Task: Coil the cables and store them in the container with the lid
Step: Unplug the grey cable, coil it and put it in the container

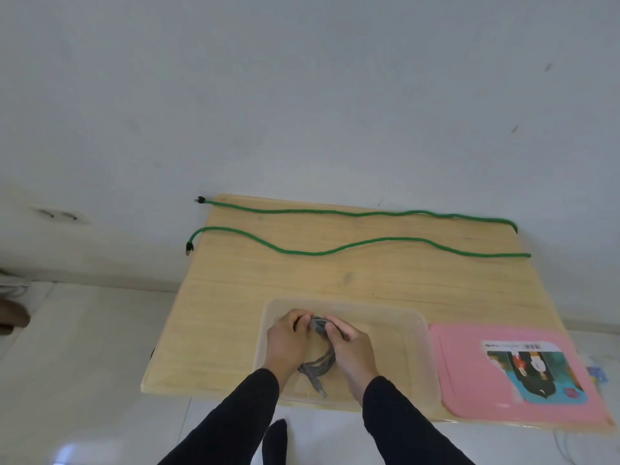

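Clutching one grey cable [317,359] inside one container [416,333], both hands' grips clamped.

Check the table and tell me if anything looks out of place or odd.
The green cable lies uncoiled across the far side of the table, its black-tipped ends hanging over the left edge. The pink lid lies off the container, where both hands hold the grey cable. Nothing looks spilled or damaged.

Pale wood-grain worktop [235,297]. Green cable [352,214] with black ends along its far edge. Grey cable [318,367] in a translucent whitish container [419,347]. Pink lid [469,380] bearing a teal-and-black picture label [533,372]. Black sleeves [235,424].
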`<move>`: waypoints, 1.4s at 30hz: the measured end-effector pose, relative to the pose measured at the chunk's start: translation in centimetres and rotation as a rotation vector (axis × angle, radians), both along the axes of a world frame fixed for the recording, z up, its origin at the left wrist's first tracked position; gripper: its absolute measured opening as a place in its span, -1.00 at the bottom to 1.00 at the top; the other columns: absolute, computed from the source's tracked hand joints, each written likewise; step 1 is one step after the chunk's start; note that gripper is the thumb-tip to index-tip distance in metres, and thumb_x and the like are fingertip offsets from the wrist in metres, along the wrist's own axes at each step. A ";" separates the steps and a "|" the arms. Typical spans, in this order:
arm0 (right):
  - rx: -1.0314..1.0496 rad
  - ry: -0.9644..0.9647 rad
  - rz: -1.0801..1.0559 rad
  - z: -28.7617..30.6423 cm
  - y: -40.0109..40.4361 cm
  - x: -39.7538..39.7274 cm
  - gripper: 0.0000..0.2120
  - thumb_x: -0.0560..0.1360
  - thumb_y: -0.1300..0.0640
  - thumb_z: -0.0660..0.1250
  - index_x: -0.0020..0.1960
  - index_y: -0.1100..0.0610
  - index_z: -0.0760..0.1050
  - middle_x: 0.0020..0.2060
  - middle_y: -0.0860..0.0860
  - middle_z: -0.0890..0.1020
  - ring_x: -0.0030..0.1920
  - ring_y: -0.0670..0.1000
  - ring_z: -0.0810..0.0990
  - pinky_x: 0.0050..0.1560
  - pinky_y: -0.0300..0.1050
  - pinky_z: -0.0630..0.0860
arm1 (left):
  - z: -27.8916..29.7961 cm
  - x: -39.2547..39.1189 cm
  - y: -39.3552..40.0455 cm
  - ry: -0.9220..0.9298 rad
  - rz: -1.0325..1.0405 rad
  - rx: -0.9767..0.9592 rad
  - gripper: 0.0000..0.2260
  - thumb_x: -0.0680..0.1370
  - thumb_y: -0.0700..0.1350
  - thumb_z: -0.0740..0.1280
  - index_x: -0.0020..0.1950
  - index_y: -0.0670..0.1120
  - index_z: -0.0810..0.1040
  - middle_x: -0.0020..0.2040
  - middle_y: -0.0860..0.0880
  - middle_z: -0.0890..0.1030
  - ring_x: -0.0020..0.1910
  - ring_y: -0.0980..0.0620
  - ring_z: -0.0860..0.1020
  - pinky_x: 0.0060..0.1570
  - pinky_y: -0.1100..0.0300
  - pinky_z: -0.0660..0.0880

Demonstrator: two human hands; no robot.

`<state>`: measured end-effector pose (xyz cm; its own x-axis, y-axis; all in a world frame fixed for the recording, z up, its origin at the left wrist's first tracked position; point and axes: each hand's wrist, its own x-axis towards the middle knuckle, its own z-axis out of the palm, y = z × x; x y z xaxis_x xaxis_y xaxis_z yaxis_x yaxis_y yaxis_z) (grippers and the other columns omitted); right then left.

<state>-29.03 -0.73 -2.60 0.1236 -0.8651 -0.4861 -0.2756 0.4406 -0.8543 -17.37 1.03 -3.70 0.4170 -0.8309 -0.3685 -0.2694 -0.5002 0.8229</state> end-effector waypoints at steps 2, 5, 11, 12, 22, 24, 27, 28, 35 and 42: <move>-0.023 0.046 0.059 0.0 0.0 0.0 -0.74 0.55 0.09 0.23 0.21 -0.01 0.52 0.07 -0.12 0.57 0.13 -0.11 0.52 0.20 -0.21 0.44 | 0.0 0.0 0.0 -0.004 0.021 -0.002 -0.80 0.60 -0.11 0.16 0.09 -0.06 0.56 -0.05 0.03 0.60 -0.08 0.08 0.51 -0.07 0.28 0.36; -0.101 0.197 0.146 -0.1 0.1 0.0 -0.71 0.56 0.04 0.18 0.26 0.04 0.43 0.07 -0.08 0.54 0.08 -0.10 0.51 0.05 -0.29 0.45 | 0.0 -0.1 -0.1 -0.032 0.049 -0.007 -0.81 0.60 -0.12 0.16 0.07 -0.07 0.56 -0.05 0.00 0.61 -0.10 0.07 0.51 -0.12 0.29 0.34; -0.176 0.246 0.198 -0.1 -0.5 -0.2 -0.83 0.54 0.08 0.22 0.09 0.09 0.48 -0.04 -0.02 0.60 -0.03 -0.08 0.54 -0.18 -0.39 0.39 | 0.5 0.2 -0.1 -0.008 0.119 -0.066 -0.87 0.59 -0.12 0.20 0.03 -0.03 0.54 -0.08 0.04 0.60 -0.12 0.12 0.52 -0.22 0.39 0.35; -0.191 0.248 0.211 -0.1 -0.6 -0.2 -0.84 0.54 0.10 0.24 0.08 0.08 0.51 -0.05 -0.02 0.62 -0.03 -0.07 0.56 -0.18 -0.40 0.39 | 0.6 0.3 -0.1 -0.006 0.139 -0.068 -0.89 0.59 -0.12 0.20 0.02 -0.02 0.52 -0.07 0.04 0.60 -0.10 0.10 0.52 -0.17 0.35 0.36; -0.293 0.365 0.360 0.5 -0.7 0.0 -0.69 0.57 0.16 0.17 0.29 0.13 0.41 0.17 0.07 0.53 0.18 0.02 0.48 0.06 -0.36 0.30 | 0.4 1.0 0.4 -0.142 0.086 -0.022 -0.78 0.61 -0.11 0.15 0.17 -0.08 0.52 0.04 -0.01 0.60 -0.07 0.10 0.49 -0.08 0.31 0.34; -0.317 0.365 0.386 0.9 -0.6 0.0 -0.71 0.57 0.18 0.15 0.27 0.17 0.43 0.12 0.11 0.54 0.14 0.05 0.49 -0.03 -0.35 0.32 | 0.4 1.1 0.6 -0.160 0.073 -0.038 -0.77 0.61 -0.10 0.13 0.17 -0.07 0.52 0.07 -0.02 0.60 -0.06 0.10 0.49 -0.06 0.32 0.34; -0.341 0.352 0.400 1.0 -0.5 0.0 -0.69 0.56 0.19 0.16 0.29 0.16 0.40 0.16 0.10 0.53 0.19 0.04 0.47 0.02 -0.37 0.29 | 0.8 1.0 0.9 -0.179 0.022 -0.071 -0.75 0.63 -0.10 0.10 0.17 -0.08 0.53 0.09 -0.01 0.59 -0.04 0.13 0.47 -0.05 0.34 0.31; -0.346 0.354 0.404 1.0 -0.5 0.1 -0.68 0.56 0.18 0.16 0.30 0.14 0.39 0.19 0.09 0.52 0.22 0.04 0.45 0.06 -0.36 0.28 | 0.9 1.0 1.0 -0.178 0.006 -0.080 -0.75 0.63 -0.10 0.10 0.17 -0.09 0.53 0.10 -0.01 0.58 -0.03 0.13 0.46 -0.04 0.34 0.31; -0.373 0.370 0.434 0.9 -0.5 0.1 -0.71 0.56 0.20 0.13 0.26 0.20 0.41 0.16 0.12 0.55 0.19 0.07 0.48 0.01 -0.39 0.34 | 0.9 1.3 1.4 -0.179 -0.033 -0.049 -0.68 0.63 -0.06 0.09 0.31 -0.13 0.44 0.29 -0.09 0.50 0.23 0.00 0.46 0.17 0.29 0.32; -0.371 0.354 0.430 0.8 -0.5 -0.1 -0.66 0.59 0.19 0.12 0.36 0.16 0.35 0.29 0.08 0.49 0.29 0.01 0.43 0.16 -0.38 0.26 | 0.9 1.5 1.5 -0.142 -0.058 -0.031 -0.67 0.62 -0.06 0.12 0.34 -0.14 0.43 0.33 -0.12 0.47 0.29 -0.04 0.43 0.16 0.31 0.28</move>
